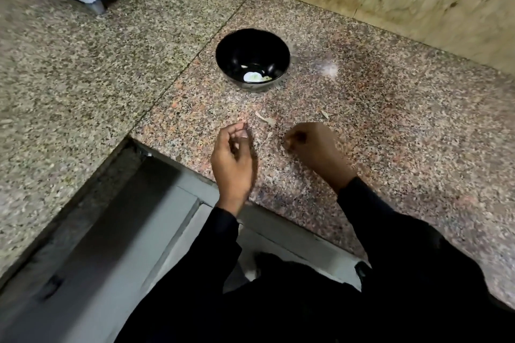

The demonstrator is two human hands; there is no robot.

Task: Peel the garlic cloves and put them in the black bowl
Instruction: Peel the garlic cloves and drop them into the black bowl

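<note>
Head view — black bowl (252,56) beyond hands; left hand (233,159) loosely curled, right hand (315,149) unclear.

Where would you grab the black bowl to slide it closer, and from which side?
Take the black bowl by its near rim, coming from the front, where the left hand and right hand already are. It sits upright and open on the granite counter; thumb outside, fingers just over the lip. Stay off the garlic clove lying inside at the near bottom.
</note>
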